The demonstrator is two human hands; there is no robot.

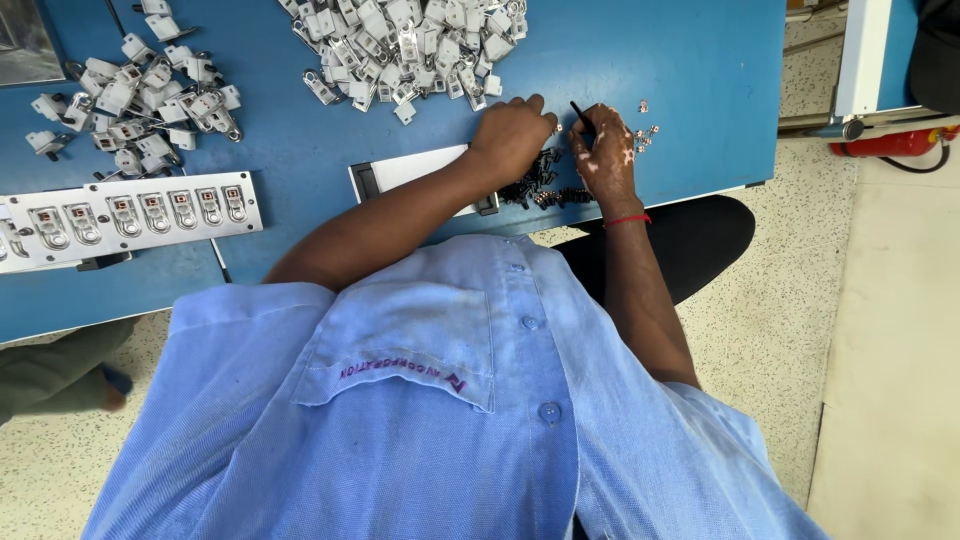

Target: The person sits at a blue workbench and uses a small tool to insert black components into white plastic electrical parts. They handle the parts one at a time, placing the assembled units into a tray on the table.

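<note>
We look down on a blue tabletop (680, 70) and see the left hand (512, 135) resting knuckles up just beside the right hand (603, 150), both over a small heap of dark parts (545, 185) close to the near edge. The right fingers are pinched shut around a thin black tool (580, 113) that sticks out toward the far side; for the left hand the fingers are curled down and we cannot tell whether they hold anything under them. In our judgement the biggest risk is the edge: the dark parts lie very near it, so a small push of the wrist could send some down to the speckled floor (800, 330), where they would be hard to find. A few tiny shiny pieces (645, 130) lie loose just right of the right hand, and a sleeve or the tool could scatter them too. The large pile of metal clips (400, 45) on the far side is near the left knuckles and could get mixed with the small parts. Much is hidden from us: the hands cover the spot where the tool tip works, the white tray (415, 165) is partly under the left forearm, and the long fixture (130, 215) with a row of seated clips is cut off at the left. The second pile (135, 105) at far left is too small to read in detail.
</note>
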